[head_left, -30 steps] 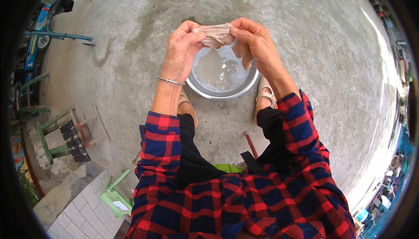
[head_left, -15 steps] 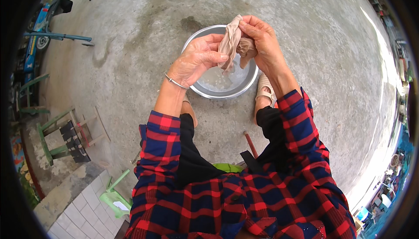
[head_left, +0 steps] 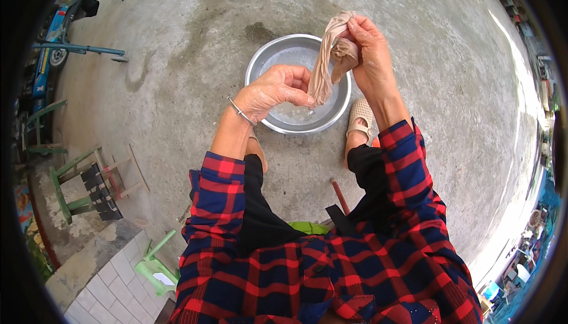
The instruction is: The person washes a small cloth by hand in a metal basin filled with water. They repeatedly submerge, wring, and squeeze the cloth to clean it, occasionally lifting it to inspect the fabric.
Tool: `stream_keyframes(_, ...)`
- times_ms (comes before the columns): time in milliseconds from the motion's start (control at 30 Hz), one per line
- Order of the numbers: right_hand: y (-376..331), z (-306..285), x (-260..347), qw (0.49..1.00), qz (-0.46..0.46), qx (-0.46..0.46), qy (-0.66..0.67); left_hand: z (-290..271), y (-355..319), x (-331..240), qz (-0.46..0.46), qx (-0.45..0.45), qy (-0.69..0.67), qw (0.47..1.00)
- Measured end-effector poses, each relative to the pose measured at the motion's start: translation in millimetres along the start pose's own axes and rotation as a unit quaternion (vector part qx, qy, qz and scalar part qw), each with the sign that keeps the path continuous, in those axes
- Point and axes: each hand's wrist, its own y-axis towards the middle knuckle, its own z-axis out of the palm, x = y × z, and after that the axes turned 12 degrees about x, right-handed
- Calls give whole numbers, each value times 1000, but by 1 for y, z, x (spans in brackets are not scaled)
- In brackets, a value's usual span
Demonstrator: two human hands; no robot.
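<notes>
A thin, wet-looking beige cloth [head_left: 322, 71], stocking-like in its stretch, is held up over a round metal basin [head_left: 305, 130]. My right hand [head_left: 376, 55] pinches its upper end between thumb and fingers, and a bunched part of the cloth hangs beside that palm. At the lower end, the thumb and fingertips of my left hand [head_left: 266, 92] close on the edge; a silvery bangle circles that wrist. Cloudy water with some suds lies in the basin. The fingertips of my right hand are partly hidden behind the cloth.
The basin stands on a grey concrete floor [head_left: 195, 117], with my feet in light shoes [head_left: 360, 117] just behind it. A green-framed stool [head_left: 74, 188] and a light green plastic stool [head_left: 158, 271] are on the left. Assorted items line the right edge.
My right hand has moved up and to the right with the cloth's upper end. My left hand has dropped a little, and the cloth is drawn out longer between them.
</notes>
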Motion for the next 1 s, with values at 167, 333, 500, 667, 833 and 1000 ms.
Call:
stream_keyframes(167,5,-15,3,998,-44,-49,20,-7,-3,-3,63,-69,-2,996)
stream_keyframes(333,5,-28,12,995,-13,-92,-23,-18,-7,-6,170,-119,-48,977)
stream_keyframes(500,-2,-14,7,877,5,-144,-459,-11,-3,-9,183,-143,-100,967)
stream_keyframes(667,-9,6,15,922,104,125,-350,-12,-7,-12,138,-109,-54,983)
stream_keyframes(833,-14,18,10,919,197,231,-250,-9,-9,-16,131,-98,32,986)
stream_keyframes(1000,-10,9,10,915,229,230,-240,-18,-8,-9,181,-163,35,969)
